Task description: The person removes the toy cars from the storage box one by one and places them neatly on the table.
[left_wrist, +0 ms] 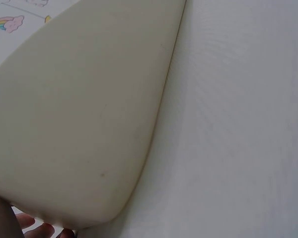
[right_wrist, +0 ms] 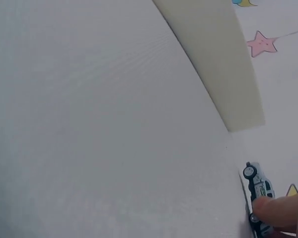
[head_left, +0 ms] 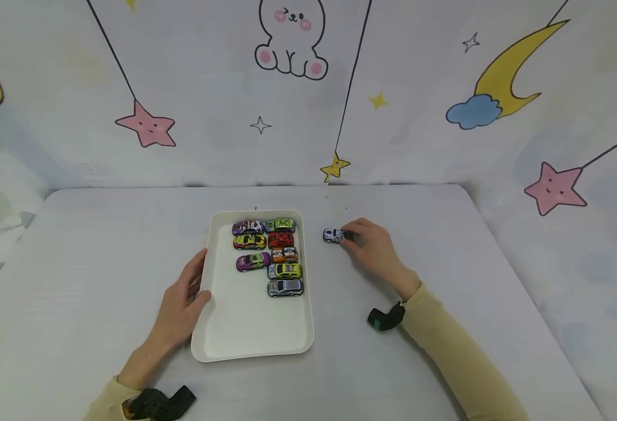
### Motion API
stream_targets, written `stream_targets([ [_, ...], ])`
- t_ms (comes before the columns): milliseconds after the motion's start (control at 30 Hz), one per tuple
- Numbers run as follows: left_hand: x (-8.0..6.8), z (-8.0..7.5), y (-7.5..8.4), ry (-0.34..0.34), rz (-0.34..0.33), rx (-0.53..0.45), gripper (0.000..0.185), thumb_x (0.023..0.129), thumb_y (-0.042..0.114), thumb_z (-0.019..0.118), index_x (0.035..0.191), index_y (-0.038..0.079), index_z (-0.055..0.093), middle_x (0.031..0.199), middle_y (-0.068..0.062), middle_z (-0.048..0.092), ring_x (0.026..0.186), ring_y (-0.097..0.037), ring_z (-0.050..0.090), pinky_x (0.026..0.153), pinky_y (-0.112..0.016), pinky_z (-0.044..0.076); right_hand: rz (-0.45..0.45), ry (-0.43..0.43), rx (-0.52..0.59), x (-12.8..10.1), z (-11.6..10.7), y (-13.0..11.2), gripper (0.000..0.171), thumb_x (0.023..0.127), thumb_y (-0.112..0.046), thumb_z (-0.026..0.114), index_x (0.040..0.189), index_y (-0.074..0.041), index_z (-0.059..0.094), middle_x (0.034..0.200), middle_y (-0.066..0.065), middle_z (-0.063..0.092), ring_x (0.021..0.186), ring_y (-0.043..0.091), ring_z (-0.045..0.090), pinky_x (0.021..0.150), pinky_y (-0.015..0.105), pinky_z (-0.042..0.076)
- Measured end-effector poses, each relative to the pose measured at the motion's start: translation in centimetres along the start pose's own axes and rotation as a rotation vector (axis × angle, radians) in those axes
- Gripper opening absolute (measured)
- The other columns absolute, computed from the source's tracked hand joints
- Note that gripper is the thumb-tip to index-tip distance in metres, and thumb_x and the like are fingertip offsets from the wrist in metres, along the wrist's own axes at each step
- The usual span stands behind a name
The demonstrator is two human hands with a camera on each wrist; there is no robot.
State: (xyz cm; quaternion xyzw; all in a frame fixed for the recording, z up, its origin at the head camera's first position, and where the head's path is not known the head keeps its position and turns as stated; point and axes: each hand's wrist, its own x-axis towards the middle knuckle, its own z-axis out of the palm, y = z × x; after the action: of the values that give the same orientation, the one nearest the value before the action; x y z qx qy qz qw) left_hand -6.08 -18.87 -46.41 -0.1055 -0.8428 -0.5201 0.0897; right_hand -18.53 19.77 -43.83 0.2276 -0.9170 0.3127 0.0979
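Observation:
A white tray lies in the middle of the table and holds several small toy cars in two rows at its far end. My left hand holds the tray's left rim with the thumb over the edge. The left wrist view shows the tray's outer wall and my fingertips below it. To the right of the tray, a white toy car stands on the table with my right hand pinching its rear end. In the right wrist view a fingertip presses on that car.
The pale table ends at a backdrop printed with stars, a moon and a bunny, close behind and at both sides. A silver car sits nearest me in the tray; the tray's near half is bare. A black wrist camera hangs under my right wrist.

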Motion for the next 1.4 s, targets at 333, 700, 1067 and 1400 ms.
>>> stream_targets([
  [333, 0.1, 0.0, 0.1, 0.001, 0.0, -0.006, 0.076, 0.087, -0.011, 0.051, 0.157, 0.009, 0.031, 0.152, -0.027, 0.041, 0.132, -0.05, 0.047, 0.098, -0.002, 0.033, -0.031, 0.162, 0.152, -0.6, 1.5, 1.7, 0.03, 0.088, -0.004, 0.074, 0.117, 0.0, 0.07, 0.117, 0.013, 0.069, 0.11, 0.029, 0.066, 0.095, 0.043, 0.05],
  [700, -0.1, -0.1, 0.0, -0.012, -0.02, 0.016, 0.074, 0.088, -0.009, 0.051, 0.157, 0.008, 0.03, 0.154, -0.025, 0.04, 0.133, -0.049, 0.046, 0.098, -0.003, 0.032, -0.029, 0.175, 0.137, -0.7, 1.9, 1.8, 0.031, 0.09, -0.004, 0.071, 0.121, 0.001, 0.068, 0.121, 0.014, 0.067, 0.114, 0.029, 0.064, 0.098, 0.045, 0.05],
  [1067, 0.0, -0.1, 0.1, -0.005, -0.02, 0.016, 0.074, 0.088, -0.01, 0.049, 0.157, 0.008, 0.03, 0.154, -0.025, 0.04, 0.134, -0.049, 0.046, 0.098, -0.002, 0.031, -0.098, 0.335, 0.117, -0.6, 2.1, 1.8, 0.037, 0.087, -0.001, 0.072, 0.123, 0.003, 0.066, 0.12, 0.018, 0.066, 0.115, 0.034, 0.062, 0.099, 0.046, 0.049],
  [1400, 0.1, -0.1, 0.1, -0.007, -0.016, -0.016, 0.076, 0.087, -0.011, 0.049, 0.158, 0.01, 0.03, 0.154, -0.026, 0.04, 0.133, -0.049, 0.047, 0.097, -0.002, 0.033, -0.027, 0.427, 0.177, -1.4, 2.8, -0.1, 0.032, 0.089, -0.003, 0.07, 0.121, 0.001, 0.068, 0.122, 0.012, 0.066, 0.118, 0.027, 0.061, 0.101, 0.041, 0.047],
])
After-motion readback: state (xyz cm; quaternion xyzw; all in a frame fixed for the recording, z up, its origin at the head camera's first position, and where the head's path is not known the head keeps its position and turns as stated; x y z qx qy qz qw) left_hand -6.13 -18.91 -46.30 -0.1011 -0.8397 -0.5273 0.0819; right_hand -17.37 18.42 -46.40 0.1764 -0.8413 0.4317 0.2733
